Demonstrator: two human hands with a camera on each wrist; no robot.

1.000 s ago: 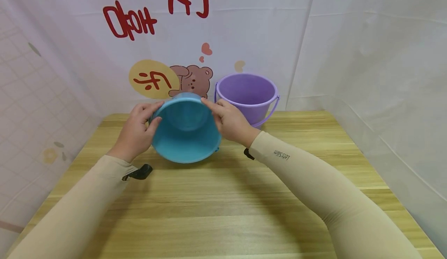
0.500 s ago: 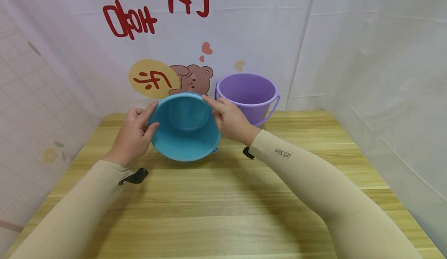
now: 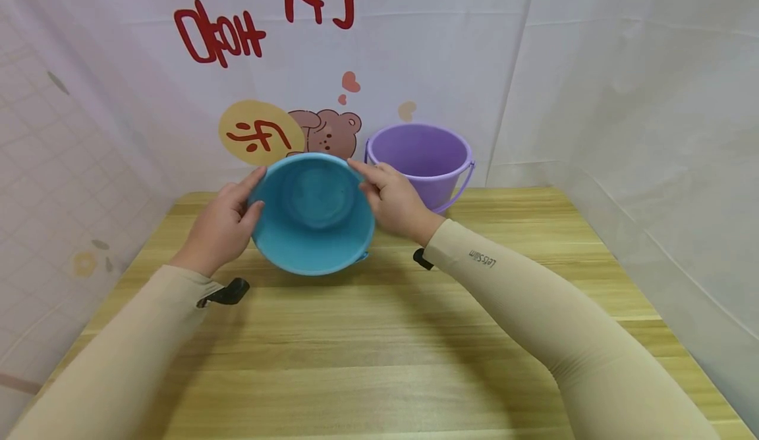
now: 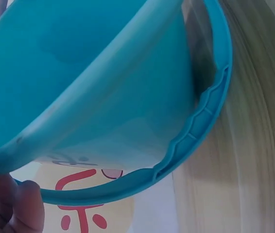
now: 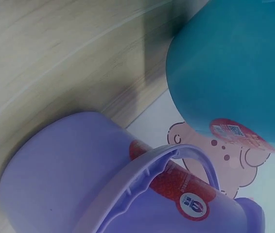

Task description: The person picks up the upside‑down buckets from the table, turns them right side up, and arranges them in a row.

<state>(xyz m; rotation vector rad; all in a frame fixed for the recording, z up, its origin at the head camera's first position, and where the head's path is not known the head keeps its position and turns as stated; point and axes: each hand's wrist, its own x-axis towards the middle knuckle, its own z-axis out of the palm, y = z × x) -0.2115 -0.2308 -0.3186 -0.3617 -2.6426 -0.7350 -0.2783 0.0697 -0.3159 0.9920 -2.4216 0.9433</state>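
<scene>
A blue bucket is tipped with its mouth toward me, just left of the purple bucket. My left hand pinches its rim on the left side; the left wrist view has the thumb inside the rim and fingers outside. Below the rim there, the blue handle hangs in a curve. At the upper right of the rim my right hand grips, index finger along the edge and the remaining fingers partly hidden. The right wrist view catches the blue bucket's outer wall with a red label, but not the hand.
Behind my right hand, a purple bucket stands upright near the table's back edge, its handle hanging down. White printed curtains enclose the back and sides of the wooden table.
The blue bucket has turned so its mouth faces me more and its inner bottom shows more fully. My left hand has shifted slightly left with the rim; the purple bucket stays put.
</scene>
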